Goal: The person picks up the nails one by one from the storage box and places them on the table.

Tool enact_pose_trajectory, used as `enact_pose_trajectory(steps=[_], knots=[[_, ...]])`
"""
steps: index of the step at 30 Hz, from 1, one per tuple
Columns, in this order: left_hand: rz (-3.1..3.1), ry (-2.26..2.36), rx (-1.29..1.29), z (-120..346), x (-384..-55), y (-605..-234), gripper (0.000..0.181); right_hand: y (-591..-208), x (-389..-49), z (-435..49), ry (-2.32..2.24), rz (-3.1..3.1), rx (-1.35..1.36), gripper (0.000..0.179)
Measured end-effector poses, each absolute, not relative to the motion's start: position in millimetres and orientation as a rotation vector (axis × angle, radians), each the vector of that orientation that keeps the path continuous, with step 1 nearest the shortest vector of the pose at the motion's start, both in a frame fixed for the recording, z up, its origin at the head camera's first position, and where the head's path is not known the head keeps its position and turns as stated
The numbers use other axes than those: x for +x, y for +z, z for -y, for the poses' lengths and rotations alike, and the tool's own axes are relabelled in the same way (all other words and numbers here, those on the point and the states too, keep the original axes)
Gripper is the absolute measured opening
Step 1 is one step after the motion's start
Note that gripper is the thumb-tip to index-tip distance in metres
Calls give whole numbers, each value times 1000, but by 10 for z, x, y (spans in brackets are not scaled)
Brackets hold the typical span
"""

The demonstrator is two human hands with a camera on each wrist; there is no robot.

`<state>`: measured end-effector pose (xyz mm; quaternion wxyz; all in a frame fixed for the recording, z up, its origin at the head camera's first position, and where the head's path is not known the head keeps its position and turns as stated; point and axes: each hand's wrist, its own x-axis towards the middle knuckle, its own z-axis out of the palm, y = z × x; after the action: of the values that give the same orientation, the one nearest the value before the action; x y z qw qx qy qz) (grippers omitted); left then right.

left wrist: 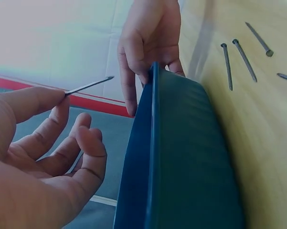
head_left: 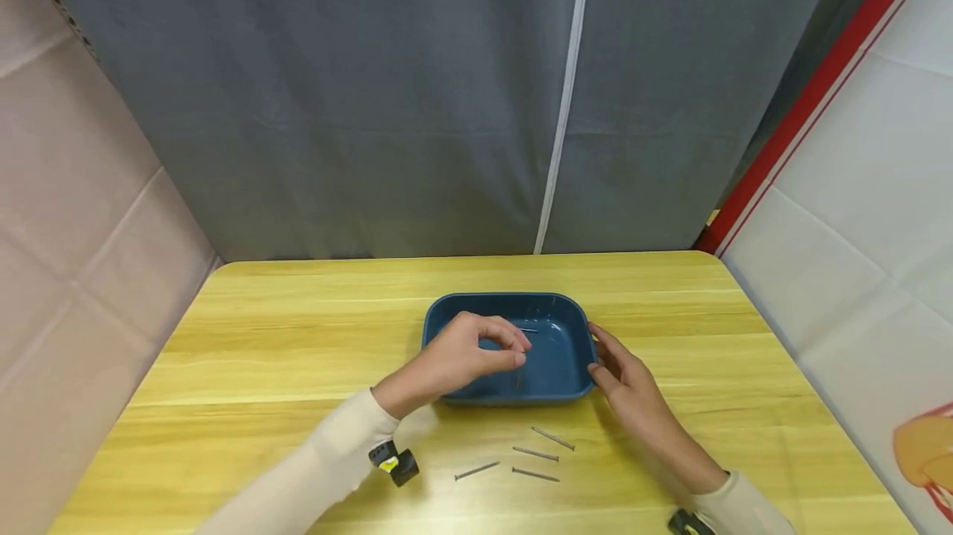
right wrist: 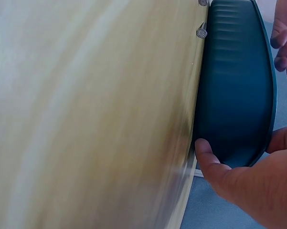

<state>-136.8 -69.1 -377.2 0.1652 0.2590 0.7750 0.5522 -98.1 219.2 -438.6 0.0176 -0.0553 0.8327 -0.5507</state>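
Observation:
The left hand [head_left: 476, 349] is over a dark blue rectangular tray [head_left: 562, 357] and pinches a grey nail [left wrist: 89, 86] between thumb and index finger. The nail's free end points away from the fingertips, and the other fingers are loosely bent. At the tray's right end, the right hand [head_left: 633, 390] holds the side, with its thumb [right wrist: 207, 152] low on the outer wall and a finger up at the rim. Inside the tray, near the back, lies a thin nail [head_left: 529, 330].
Several loose nails [head_left: 536, 454] lie on the wooden table [head_left: 298, 370] in front of the tray. A grey curtain [head_left: 372, 105] hangs behind the table, with white panels [head_left: 856, 237] on both sides.

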Motion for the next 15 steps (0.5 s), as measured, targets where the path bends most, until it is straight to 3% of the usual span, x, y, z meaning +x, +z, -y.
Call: enact_pose_trajectory(steps=[15], knots=[[-2008, 1683, 661, 954, -1170, -3876, 23, -4377, -973, -2209, -1713, -2582, -175, 59]])
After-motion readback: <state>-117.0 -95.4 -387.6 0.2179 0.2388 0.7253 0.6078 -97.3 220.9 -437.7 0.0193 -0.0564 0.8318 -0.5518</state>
